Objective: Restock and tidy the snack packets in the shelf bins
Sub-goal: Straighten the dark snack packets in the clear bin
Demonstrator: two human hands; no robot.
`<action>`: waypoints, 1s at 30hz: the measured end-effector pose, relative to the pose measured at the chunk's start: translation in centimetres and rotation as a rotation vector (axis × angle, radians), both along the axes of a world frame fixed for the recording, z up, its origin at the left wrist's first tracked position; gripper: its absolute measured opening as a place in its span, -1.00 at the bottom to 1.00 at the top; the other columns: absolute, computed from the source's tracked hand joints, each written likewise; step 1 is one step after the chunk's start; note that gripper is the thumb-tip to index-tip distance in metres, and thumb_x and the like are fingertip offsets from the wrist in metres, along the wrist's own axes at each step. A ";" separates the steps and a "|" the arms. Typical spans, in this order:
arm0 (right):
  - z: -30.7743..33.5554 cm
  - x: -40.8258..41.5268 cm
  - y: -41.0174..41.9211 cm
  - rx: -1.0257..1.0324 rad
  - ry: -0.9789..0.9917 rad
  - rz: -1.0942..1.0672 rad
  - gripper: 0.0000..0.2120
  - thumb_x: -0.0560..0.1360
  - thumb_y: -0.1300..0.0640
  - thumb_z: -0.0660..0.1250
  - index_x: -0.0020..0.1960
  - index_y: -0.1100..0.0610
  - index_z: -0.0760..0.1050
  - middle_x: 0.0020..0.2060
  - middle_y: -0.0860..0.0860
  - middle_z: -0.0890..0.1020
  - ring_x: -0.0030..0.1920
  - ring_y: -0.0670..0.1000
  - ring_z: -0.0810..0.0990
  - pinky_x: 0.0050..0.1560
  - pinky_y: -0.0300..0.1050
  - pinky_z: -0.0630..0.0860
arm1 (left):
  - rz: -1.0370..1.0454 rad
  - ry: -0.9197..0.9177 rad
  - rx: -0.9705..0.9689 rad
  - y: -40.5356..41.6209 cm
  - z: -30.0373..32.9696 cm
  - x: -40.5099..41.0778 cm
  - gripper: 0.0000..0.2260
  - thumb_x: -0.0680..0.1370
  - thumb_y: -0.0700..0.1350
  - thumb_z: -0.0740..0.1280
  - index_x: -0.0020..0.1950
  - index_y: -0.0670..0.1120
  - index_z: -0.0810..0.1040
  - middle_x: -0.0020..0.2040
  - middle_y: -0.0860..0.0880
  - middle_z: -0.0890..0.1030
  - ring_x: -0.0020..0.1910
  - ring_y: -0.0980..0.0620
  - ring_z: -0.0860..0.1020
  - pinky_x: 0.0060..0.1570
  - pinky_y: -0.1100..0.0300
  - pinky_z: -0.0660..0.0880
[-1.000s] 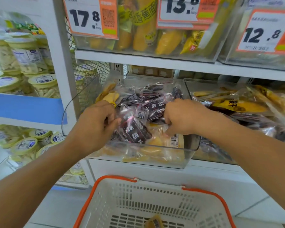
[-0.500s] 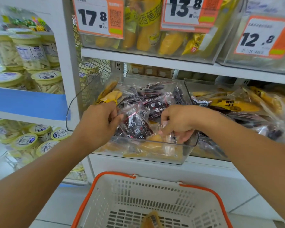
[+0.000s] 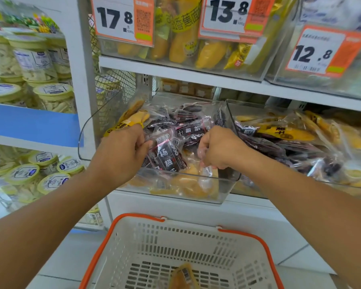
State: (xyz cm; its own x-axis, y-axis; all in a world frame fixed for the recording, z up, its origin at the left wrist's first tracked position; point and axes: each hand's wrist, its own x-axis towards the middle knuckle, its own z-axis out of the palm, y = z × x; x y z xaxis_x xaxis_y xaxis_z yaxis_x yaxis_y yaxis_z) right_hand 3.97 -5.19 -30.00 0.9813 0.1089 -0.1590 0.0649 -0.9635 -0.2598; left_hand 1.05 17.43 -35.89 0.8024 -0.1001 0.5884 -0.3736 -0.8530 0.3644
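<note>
Both hands are inside a clear plastic shelf bin [image 3: 227, 190] full of dark purple and yellow snack packets. My left hand [image 3: 121, 155] pinches the left edge of a dark purple packet [image 3: 168, 158] with white characters, lying on top near the bin's front. My right hand [image 3: 219, 149] is curled, its fingers closed on the clear wrapper of a yellow packet [image 3: 204, 174] at the bin's front right. More purple packets [image 3: 191, 130] lie behind, and a yellow packet [image 3: 133, 118] sits at the back left.
A second clear bin [image 3: 300, 138] of mixed yellow and purple packets stands to the right. Below is a white basket with an orange rim [image 3: 196, 226] holding one yellow packet [image 3: 182, 277]. Bins with price tags fill the shelf above. Lidded tubs [image 3: 50, 97] stack at left.
My right hand has moved from the bin's middle to its front right and closed on a clear wrapper. The left hand stays on the purple packet's edge.
</note>
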 end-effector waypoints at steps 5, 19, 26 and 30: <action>5.3 -2.3 -1.8 0.151 -0.341 0.065 -0.84 0.43 0.32 0.51 -0.22 0.07 0.71 -0.33 -0.11 0.66 -0.50 -0.30 0.54 -0.51 -0.48 0.38 | 0.047 0.032 -0.058 0.4 -0.4 0.2 -0.72 0.59 0.03 0.33 -0.26 -0.03 0.39 -0.44 0.04 0.48 -0.42 0.02 0.45 -0.37 0.05 0.42; 4.8 -7.7 -9.6 0.212 -0.022 0.509 -0.85 0.39 0.19 0.57 -0.18 -0.05 0.70 -0.37 -0.20 0.67 -0.38 -0.23 0.61 -0.37 -0.47 0.41 | -0.336 0.177 -0.032 -1.3 0.6 -1.1 -0.82 0.55 0.08 0.33 0.04 0.01 0.62 -0.08 0.17 0.62 -0.06 0.25 0.55 -0.10 0.34 0.46; 2.1 -6.2 -6.7 0.236 -0.274 0.489 -0.73 0.42 0.01 0.56 0.09 -0.13 0.64 -0.13 -0.27 0.65 -0.13 -0.27 0.61 -0.16 -0.45 0.49 | 0.167 0.021 0.026 2.5 1.6 -0.3 -0.50 0.49 0.09 0.45 0.37 -0.02 0.42 0.32 -0.05 0.46 0.27 -0.14 0.42 0.17 -0.08 0.42; 1.8 -3.9 -2.4 0.044 -0.254 0.644 -0.22 0.43 -0.36 0.37 0.56 -0.21 0.19 0.49 -0.26 0.30 0.44 -0.28 0.24 0.41 -0.36 0.19 | 0.274 0.258 0.151 2.8 0.9 -0.2 -0.21 0.44 0.20 0.45 0.53 -0.07 0.19 0.43 -0.13 0.35 0.38 -0.22 0.33 0.21 -0.18 0.41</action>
State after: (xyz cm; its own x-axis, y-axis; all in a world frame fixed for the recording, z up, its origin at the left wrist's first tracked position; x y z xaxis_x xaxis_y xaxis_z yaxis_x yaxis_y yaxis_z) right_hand 0.07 -7.56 -28.23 0.7252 0.6833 0.0847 0.6843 -0.7016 -0.1985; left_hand 0.86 20.23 -35.01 0.9306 0.0685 0.3596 -0.0374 -0.9595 0.2794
